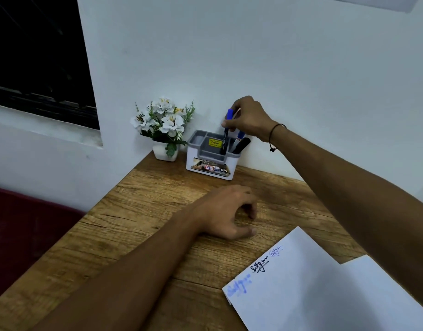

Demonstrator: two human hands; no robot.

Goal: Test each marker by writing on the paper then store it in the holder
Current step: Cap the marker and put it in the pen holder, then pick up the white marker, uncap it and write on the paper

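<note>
marker [226,132] pinched by right hand [247,118], standing in holder [211,155].

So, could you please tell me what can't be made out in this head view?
- Lower ends of the markers standing in the holder: hidden by its walls.
- Right hand fingers on the blue-capped marker: mostly hidden behind the hand.
- Paper: cut off by the bottom and right edges.
- Yellow sticker text: too small to read.
</note>
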